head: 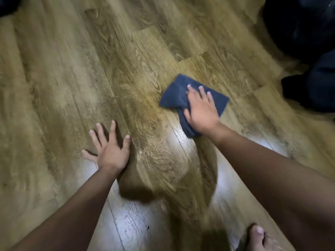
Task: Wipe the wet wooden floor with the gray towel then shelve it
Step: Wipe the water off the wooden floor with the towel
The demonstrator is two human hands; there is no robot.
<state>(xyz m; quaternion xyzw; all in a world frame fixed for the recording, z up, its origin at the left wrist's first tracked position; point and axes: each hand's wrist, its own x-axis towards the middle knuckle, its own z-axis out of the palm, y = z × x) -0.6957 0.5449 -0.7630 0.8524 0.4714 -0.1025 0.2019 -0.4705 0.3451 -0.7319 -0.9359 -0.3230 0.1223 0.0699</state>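
The gray towel (176,95) lies folded on the wooden floor (63,78), right of centre. My right hand (200,107) presses flat on top of it with the fingers spread and straight. My left hand (110,147) rests flat on the bare boards to the left, fingers splayed, holding nothing. Bright glare on the boards between and below my arms gives the floor a sheen there.
Dark fabric (308,51) fills the upper right corner and right edge. Another dark shape (7,4) sits at the top left corner. My bare foot (261,238) shows at the bottom right.
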